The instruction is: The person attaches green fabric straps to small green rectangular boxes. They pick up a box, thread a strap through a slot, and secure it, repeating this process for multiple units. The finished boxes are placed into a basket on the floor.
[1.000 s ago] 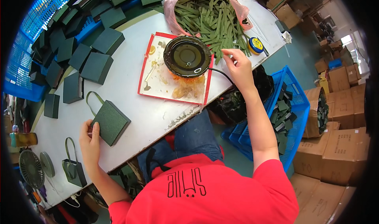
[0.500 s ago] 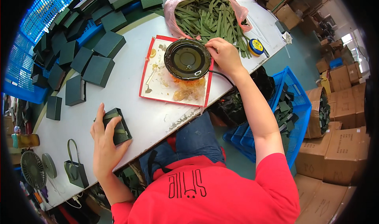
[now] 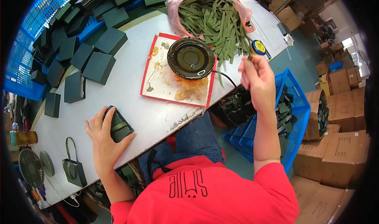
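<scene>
On the white table at the left, my left hand [image 3: 106,145] grips a small dark green box [image 3: 120,125], thumb along its near edge and fingers at its far side. A green band lies across that box. My right hand [image 3: 259,83] is raised over the table's right edge, its fingers pinched on a green ribbon strip [image 3: 250,58], of which only a bit shows. Between the hands stands a round dark pot [image 3: 189,60] of shiny brownish liquid, on a red-rimmed white tray [image 3: 158,93]. Beyond it, a pink plastic bag [image 3: 172,10] holds many green ribbons [image 3: 213,20].
Dark green boxes [image 3: 98,67] crowd the far left, beside a blue crate [image 3: 21,72]. Near left are a small green bag [image 3: 74,172] and a fan [image 3: 31,168]. A blue-lidded round tin [image 3: 258,47] sits at right. Blue baskets [image 3: 297,105] and cartons [image 3: 341,153] stand beyond the table.
My right hand has moved from beside the pot to the right, away from the tray, with ribbon in its fingers. My left hand and its box have shifted and turned slightly.
</scene>
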Action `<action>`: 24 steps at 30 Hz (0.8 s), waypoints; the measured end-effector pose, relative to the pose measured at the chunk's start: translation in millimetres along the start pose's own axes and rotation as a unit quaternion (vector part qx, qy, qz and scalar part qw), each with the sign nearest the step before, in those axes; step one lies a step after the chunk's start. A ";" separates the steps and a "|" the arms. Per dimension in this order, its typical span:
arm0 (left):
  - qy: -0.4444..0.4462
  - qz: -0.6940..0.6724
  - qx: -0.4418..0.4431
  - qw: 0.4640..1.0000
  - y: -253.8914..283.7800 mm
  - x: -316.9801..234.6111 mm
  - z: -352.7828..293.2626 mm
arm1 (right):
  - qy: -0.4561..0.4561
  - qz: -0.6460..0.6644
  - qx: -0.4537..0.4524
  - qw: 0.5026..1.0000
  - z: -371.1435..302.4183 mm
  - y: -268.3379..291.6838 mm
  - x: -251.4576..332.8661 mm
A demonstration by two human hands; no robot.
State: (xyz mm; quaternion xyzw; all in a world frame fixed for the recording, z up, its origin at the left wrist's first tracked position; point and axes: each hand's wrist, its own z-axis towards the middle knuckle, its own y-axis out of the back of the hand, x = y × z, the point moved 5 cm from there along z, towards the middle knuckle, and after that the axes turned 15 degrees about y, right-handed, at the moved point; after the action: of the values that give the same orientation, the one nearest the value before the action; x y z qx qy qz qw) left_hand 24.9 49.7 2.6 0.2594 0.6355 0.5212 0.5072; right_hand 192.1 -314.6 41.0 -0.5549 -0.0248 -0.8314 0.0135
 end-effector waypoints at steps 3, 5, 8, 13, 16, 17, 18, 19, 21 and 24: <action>-0.009 -0.008 0.002 1.000 -2.1 -5.4 1.8 | -0.096 0.019 0.036 0.995 -39.2 -16.6 11.0; -0.007 -0.015 0.001 1.000 -3.7 -7.8 3.2 | -0.142 0.060 0.061 0.986 -49.8 -29.4 1.1; -0.012 -0.045 0.013 0.999 -7.7 -9.9 4.1 | -0.178 0.121 0.053 0.975 -55.7 -47.3 -20.7; -0.019 -0.056 0.022 0.998 -8.4 -10.5 4.0 | -0.189 0.178 0.034 0.965 -53.8 -57.0 -42.7; -0.022 -0.051 0.020 0.998 -8.5 -10.7 3.3 | -0.193 0.184 0.025 0.963 -51.5 -57.5 -49.3; -0.023 -0.050 0.019 0.998 -8.3 -11.0 3.1 | -0.195 0.182 0.024 0.964 -50.8 -57.9 -50.7; -0.020 -0.052 0.018 0.998 -8.4 -11.1 3.0 | -0.194 0.178 0.021 0.965 -50.4 -58.2 -51.6; -0.017 -0.054 0.018 0.998 -8.6 -11.3 2.8 | -0.194 0.173 0.018 0.965 -50.1 -58.5 -52.2; -0.012 -0.056 0.017 0.998 -8.9 -11.5 2.5 | -0.193 0.170 0.010 0.966 -48.6 -58.7 -52.8; -0.004 -0.053 0.014 0.998 -9.1 -11.2 1.5 | -0.194 0.171 0.002 0.966 -45.7 -58.8 -54.8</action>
State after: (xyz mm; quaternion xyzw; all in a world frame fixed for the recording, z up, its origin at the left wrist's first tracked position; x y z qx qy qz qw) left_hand 32.0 37.8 -1.5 0.2346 0.6539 0.4834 0.5326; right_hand 168.1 -258.7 -28.7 -0.7013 0.0666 -0.6934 0.1517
